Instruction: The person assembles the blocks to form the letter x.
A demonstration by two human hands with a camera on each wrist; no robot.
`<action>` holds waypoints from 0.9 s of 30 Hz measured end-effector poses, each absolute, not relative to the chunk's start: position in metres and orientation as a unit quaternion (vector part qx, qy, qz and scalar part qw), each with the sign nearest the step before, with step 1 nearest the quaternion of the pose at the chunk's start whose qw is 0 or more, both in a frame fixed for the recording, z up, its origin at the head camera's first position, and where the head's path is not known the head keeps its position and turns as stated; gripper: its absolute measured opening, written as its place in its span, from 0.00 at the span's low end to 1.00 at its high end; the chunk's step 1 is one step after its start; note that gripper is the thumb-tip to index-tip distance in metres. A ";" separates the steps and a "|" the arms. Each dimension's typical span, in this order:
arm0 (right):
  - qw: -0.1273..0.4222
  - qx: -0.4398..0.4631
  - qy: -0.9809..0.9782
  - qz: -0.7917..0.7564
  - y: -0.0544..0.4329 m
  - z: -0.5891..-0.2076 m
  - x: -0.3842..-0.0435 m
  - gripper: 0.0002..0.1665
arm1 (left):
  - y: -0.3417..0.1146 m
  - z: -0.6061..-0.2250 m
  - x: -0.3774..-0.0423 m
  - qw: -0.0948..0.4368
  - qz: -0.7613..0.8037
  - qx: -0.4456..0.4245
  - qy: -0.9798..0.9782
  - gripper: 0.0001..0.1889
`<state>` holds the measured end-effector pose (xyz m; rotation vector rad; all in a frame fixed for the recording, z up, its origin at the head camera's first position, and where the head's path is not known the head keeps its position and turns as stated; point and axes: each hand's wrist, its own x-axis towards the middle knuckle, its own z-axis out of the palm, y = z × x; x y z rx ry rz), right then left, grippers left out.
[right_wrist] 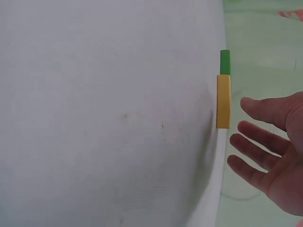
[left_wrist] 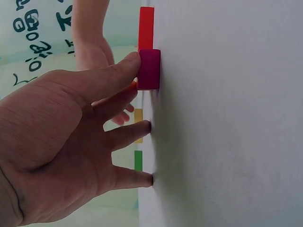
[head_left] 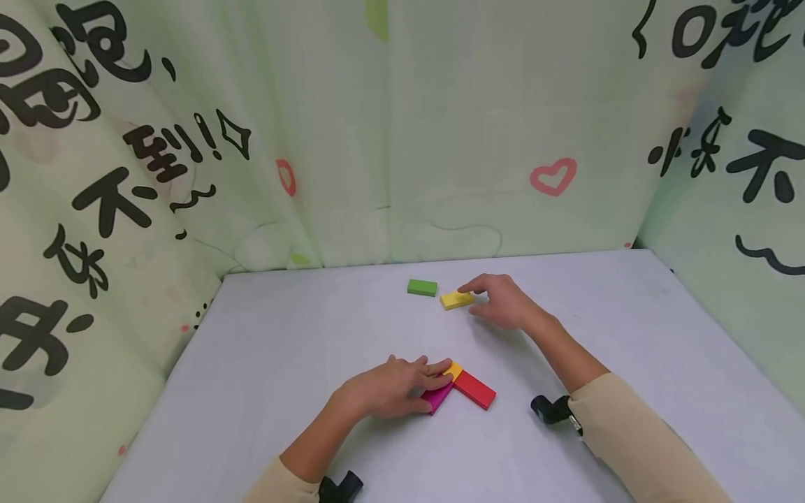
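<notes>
A magenta block [head_left: 437, 397] lies on the table, meeting a small orange-yellow block [head_left: 454, 371] and a red block [head_left: 475, 390] at an angle. My left hand [head_left: 393, 386] holds the magenta block between thumb and index finger; its other fingers are spread, their tips on the table. Those fingers partly cover the magenta and orange-yellow blocks. Farther back, my right hand [head_left: 503, 302] is at a yellow block [head_left: 455, 300], its thumb and fingers parted around the near end. In the right wrist view a gap shows between the fingertips and this yellow block [right_wrist: 223, 101].
A green block [head_left: 422, 287] lies just left of the yellow one, near the table's back edge. The white table [head_left: 283, 335] is bounded at the back and sides by pale green curtains [head_left: 453, 140] with black writing. Black wrist cameras [head_left: 550, 410] sit at both sleeves.
</notes>
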<state>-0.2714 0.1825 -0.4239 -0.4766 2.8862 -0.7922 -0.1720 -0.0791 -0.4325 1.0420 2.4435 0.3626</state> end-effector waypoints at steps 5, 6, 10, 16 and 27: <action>0.064 -0.160 0.947 -0.270 0.180 -0.432 -0.285 0.28 | -0.080 -0.432 -0.174 0.228 0.132 0.383 0.885 0.32; 0.066 -0.162 0.947 -0.271 0.179 -0.434 -0.288 0.28 | -0.080 -0.432 -0.174 0.229 0.132 0.383 0.885 0.31; 0.075 -0.168 0.944 -0.272 0.176 -0.438 -0.296 0.28 | -0.080 -0.432 -0.174 0.229 0.134 0.385 0.884 0.32; 0.079 -0.177 0.945 -0.264 0.173 -0.443 -0.303 0.25 | -0.079 -0.431 -0.174 0.226 0.138 0.387 0.883 0.32; 0.070 -0.173 0.949 -0.255 0.168 -0.445 -0.307 0.21 | -0.079 -0.432 -0.173 0.223 0.136 0.382 0.887 0.33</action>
